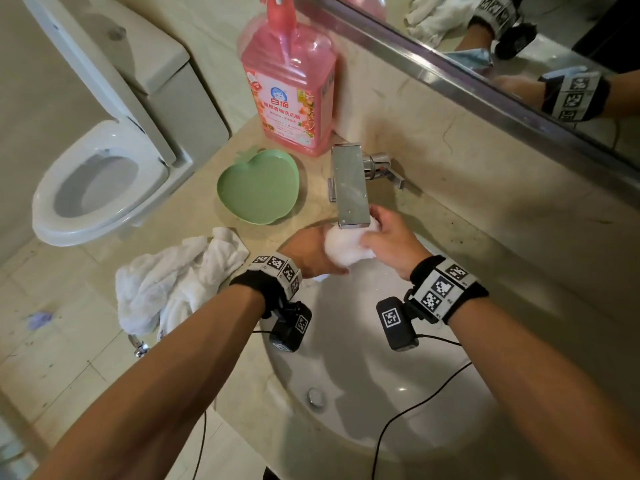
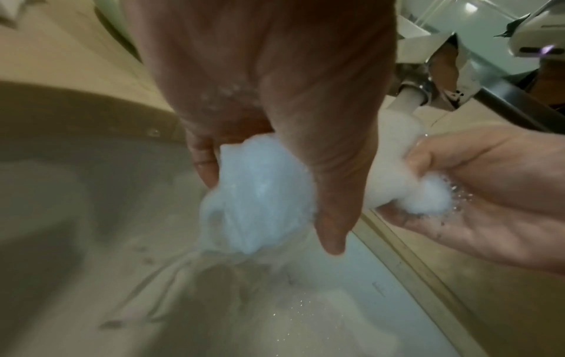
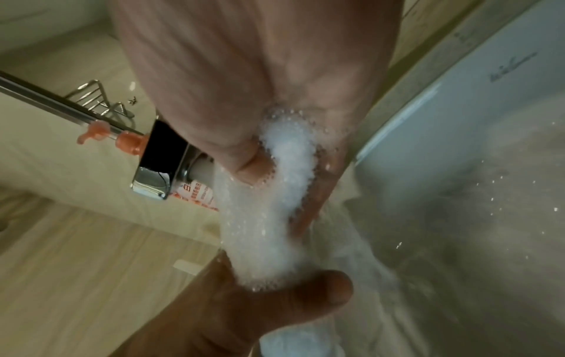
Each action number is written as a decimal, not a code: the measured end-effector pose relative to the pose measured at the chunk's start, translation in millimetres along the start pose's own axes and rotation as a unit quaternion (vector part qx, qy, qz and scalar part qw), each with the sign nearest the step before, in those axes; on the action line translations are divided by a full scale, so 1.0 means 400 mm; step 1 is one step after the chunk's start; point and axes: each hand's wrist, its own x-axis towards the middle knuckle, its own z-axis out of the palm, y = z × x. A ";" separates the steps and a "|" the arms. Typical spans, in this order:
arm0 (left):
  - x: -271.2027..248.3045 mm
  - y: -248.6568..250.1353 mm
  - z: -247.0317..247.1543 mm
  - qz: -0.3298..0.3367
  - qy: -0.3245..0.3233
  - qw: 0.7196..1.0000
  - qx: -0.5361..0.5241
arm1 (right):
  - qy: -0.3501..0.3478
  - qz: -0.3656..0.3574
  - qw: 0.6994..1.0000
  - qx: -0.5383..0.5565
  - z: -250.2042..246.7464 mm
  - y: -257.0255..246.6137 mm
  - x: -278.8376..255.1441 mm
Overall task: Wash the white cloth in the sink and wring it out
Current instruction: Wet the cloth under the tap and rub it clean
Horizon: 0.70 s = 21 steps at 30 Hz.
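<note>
Washing looks well under way, judged from the lather. The sink (image 1: 363, 403) holds no standing water that I can see, only drops and suds streaks on its wall. On the surface (image 1: 221, 403) left of it lies a heap of white towels (image 1: 173, 282), apart from the work; behind that sit a green dish (image 1: 258, 187) and a pink soap bottle (image 1: 289, 95), so soap has likely been applied already.

Both hands meet just under the tap (image 1: 349, 187), over the sink's far edge. The cloth (image 1: 343, 247) is bunched between them, thick with foam. The left hand (image 1: 308, 251) has its fingers curled round one end of the bundle; the right hand (image 1: 388, 237) pinches the other end, foam spilling over its fingers (image 2: 428, 159).

I judge this to be the scrubbing or rinsing step. Whether water runs from the tap I cannot tell. Left to do: rinse out the suds, then twist the cloth to wring it.
</note>
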 end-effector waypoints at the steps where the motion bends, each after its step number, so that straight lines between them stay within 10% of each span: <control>1: 0.005 0.002 0.001 -0.001 0.004 1.000 0.013 | -0.006 0.003 1.000 -0.004 -0.009 0.004 -0.001; 12: 0.021 0.058 -0.010 0.054 0.045 0.952 0.299 | -0.131 0.110 0.983 -0.068 -0.018 0.029 0.020; 21: 0.018 0.084 -0.006 0.006 0.030 0.934 0.355 | -0.066 -0.058 0.875 -0.476 0.054 0.049 0.060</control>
